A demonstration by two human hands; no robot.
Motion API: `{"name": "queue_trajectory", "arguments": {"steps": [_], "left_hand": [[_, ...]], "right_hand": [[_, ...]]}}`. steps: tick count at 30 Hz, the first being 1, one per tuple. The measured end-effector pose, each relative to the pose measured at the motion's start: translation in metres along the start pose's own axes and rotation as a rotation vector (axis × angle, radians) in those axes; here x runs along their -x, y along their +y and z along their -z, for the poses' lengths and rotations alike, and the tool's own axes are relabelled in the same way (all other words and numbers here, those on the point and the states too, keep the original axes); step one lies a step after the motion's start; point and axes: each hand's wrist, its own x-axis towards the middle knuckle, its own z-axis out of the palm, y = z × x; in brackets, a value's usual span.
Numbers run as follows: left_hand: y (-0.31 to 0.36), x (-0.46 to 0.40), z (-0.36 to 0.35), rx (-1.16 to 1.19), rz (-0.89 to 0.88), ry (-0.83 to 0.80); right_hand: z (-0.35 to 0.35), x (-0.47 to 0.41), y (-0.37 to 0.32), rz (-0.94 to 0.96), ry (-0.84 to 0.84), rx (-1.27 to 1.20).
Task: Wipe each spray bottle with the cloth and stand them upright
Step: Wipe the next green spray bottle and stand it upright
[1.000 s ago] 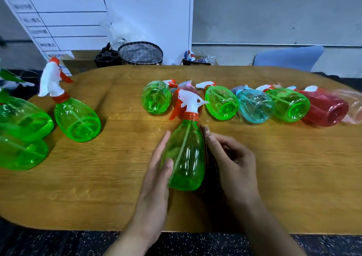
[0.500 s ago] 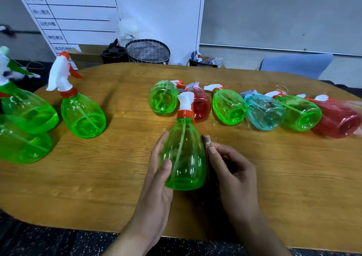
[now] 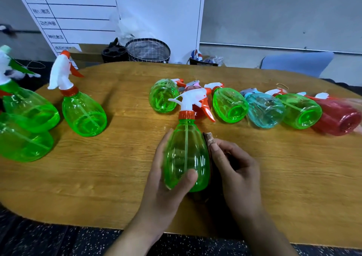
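Observation:
A clear green spray bottle with a white and orange trigger head stands upright near the table's front. My left hand grips its body, thumb across the front. My right hand presses a dark brownish cloth against the bottle's right side; most of the cloth is hidden behind the bottle and my fingers. Behind it several bottles lie on their sides in a row: green, red, green, blue, green, red.
At the left, green bottles stand upright. The wooden table has a rounded front edge. Behind it are a wire basket, a white board and a blue chair.
The held bottle has been turned about its axis, so its nozzle now points left and the trigger right. Both hands stay on it, with the cloth at its right side.

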Motion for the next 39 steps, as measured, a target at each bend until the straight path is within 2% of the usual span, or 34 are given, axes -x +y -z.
{"name": "queue_trajectory", "arguments": {"steps": [5,12,14,16,18,20,22,24,29,33,35,38,39], "left_hand": [[-0.004,0.0,-0.002,-0.077,-0.054,0.026],[-0.006,-0.001,-0.002,-0.039,-0.056,0.066],[-0.007,0.0,-0.004,-0.065,-0.081,0.069],[-0.007,0.001,-0.004,-0.11,-0.096,0.058],[-0.006,0.002,-0.002,-0.144,-0.099,0.02],[-0.006,0.003,-0.002,-0.178,-0.093,-0.044],[-0.005,0.004,-0.002,-0.205,-0.093,-0.093],[-0.005,0.005,-0.003,-0.242,-0.108,-0.131],[-0.005,0.006,-0.006,-0.339,-0.14,-0.182],[-0.006,0.005,-0.005,-0.253,-0.121,-0.17],[-0.006,0.006,-0.004,-0.279,-0.127,-0.181],[-0.006,0.007,-0.006,-0.312,-0.144,-0.223],[-0.006,0.008,-0.006,-0.3,-0.14,-0.225]], "right_hand": [[-0.003,-0.001,-0.003,-0.062,-0.016,-0.014],[0.004,-0.008,-0.007,-0.193,-0.121,-0.146],[0.015,-0.017,-0.006,-0.228,-0.08,-0.085],[0.028,-0.026,-0.008,-0.236,0.043,-0.054],[0.037,-0.032,-0.015,-0.152,0.209,-0.036],[0.044,-0.035,-0.025,0.069,0.312,0.101],[0.044,-0.033,-0.036,0.33,0.29,0.301],[0.041,-0.032,-0.042,0.465,0.242,0.43],[0.026,-0.026,-0.041,0.371,0.151,0.505],[0.026,-0.024,-0.044,0.391,-0.084,0.499],[0.029,-0.026,-0.044,0.412,-0.018,0.534],[0.031,-0.028,-0.042,0.397,0.227,0.566],[0.03,-0.027,-0.042,0.384,0.215,0.557]]}}
